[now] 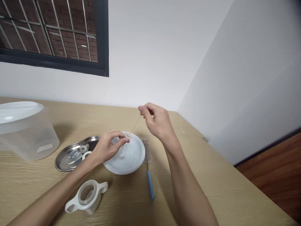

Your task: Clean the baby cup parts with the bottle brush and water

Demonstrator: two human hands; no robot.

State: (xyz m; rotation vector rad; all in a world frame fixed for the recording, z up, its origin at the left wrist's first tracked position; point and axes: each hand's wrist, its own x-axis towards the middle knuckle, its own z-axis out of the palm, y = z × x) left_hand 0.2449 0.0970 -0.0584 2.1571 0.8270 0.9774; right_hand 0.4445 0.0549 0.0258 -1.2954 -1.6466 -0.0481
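Note:
Between the thumb and fingers of my left hand (110, 146) is a small translucent round piece (128, 135), held over the far part of a white bowl (127, 161). My right hand (156, 121), raised higher and to the right, pinches the upper end of a thin stick (135, 124). The stick slants down to the left, and its lower end meets the round piece. A small whitish part (121, 155) shows inside the bowl. Just right of the bowl lies a brush with a blue handle (150, 185).
A metal tray (62, 161) with small clear and white parts lies left of the bowl. Nearer stands a white two-handled ring piece (90, 205). A translucent lidded tub (39, 135) is at the left. A thin bent white strip (182, 128) lies at the right.

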